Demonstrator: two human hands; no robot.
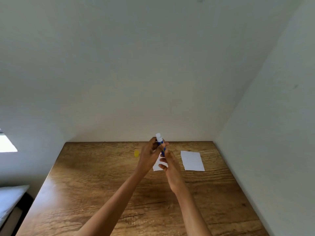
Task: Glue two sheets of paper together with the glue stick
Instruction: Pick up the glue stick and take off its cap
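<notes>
Both my hands hold a blue glue stick (pixel 161 144) upright above the wooden table (pixel 102 193). Its white glue tip stands uncovered at the top. My left hand (pixel 150 155) grips the upper barrel, and my right hand (pixel 167 163) grips the lower end. The yellow cap (pixel 136 153) lies on the table to the left of my hands. One white sheet of paper (pixel 192 160) lies flat to the right. A second white sheet (pixel 156 166) lies under my hands, mostly hidden by them.
The table stands in a corner, with a white wall (pixel 136 82) behind it and another white wall (pixel 272 133) close on the right. A bed with white bedding (pixel 10 201) lies low at the left, past the table's edge.
</notes>
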